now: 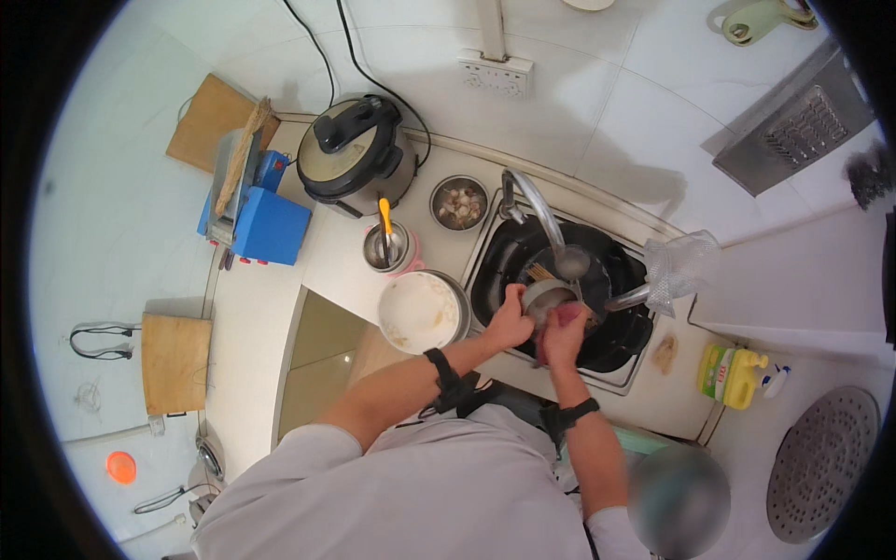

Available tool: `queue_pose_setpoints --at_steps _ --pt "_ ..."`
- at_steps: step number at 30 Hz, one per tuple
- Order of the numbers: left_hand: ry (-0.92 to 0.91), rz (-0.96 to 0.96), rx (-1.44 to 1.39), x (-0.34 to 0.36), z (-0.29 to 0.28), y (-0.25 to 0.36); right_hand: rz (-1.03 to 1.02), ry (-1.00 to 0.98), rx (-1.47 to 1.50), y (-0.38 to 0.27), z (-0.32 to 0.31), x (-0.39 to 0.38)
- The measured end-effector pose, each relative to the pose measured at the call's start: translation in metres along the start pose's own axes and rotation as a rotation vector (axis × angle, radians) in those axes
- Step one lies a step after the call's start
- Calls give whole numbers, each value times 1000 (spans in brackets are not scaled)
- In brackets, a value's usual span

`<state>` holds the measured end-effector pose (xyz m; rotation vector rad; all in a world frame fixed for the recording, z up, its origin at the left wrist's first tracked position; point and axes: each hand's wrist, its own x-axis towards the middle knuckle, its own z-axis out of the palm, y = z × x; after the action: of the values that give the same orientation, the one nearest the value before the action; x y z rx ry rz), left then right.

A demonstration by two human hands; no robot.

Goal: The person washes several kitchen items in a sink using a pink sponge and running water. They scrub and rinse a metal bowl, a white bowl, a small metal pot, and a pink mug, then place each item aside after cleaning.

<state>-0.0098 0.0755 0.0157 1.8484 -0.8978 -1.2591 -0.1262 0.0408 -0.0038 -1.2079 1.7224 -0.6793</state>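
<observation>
My left hand [511, 321] grips the rim of a small metal bowl [543, 297] over the sink, tilted so that its inside partly shows. My right hand [564, 340] is closed on a pinkish-red cloth [567, 314], pressed against the bowl's near right side. Beneath both hands sits a large black basin [627, 327] set in the steel sink [611, 378]. Some chopsticks [539, 272] lie in the basin behind the bowl. A curved metal faucet [539, 205] reaches over from the back, and a round grey piece [572, 262] shows under its spout.
Left of the sink stand stacked white bowls [417, 313], a metal cup [386, 245] with an orange-handled utensil, a bowl of food pieces [460, 203] and a pressure cooker [347, 154]. A plastic-wrapped metal pipe [628, 299] juts over the basin's right. A yellow bottle [733, 375] stands farther right.
</observation>
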Motion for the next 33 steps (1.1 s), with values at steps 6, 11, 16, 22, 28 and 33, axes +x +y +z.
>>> queue_pose_setpoints --at_steps 6,11,16,22,28,33 --pt "-306 -193 290 5 -88 23 -658 -251 -166 -5 -42 8" --pt "-41 -96 327 -44 -182 21 -529 -65 32 -11 -30 -3" --pt "57 -5 808 -46 -225 -32 -180 -77 264 5 -27 12" --pt "133 -54 969 -31 -221 -61 185 -183 559 29 -27 18" --pt "73 157 964 -27 -235 -46 151 -128 568 29 -32 10" --pt "150 321 1051 19 -286 -29 153 -71 528 32 -36 5"
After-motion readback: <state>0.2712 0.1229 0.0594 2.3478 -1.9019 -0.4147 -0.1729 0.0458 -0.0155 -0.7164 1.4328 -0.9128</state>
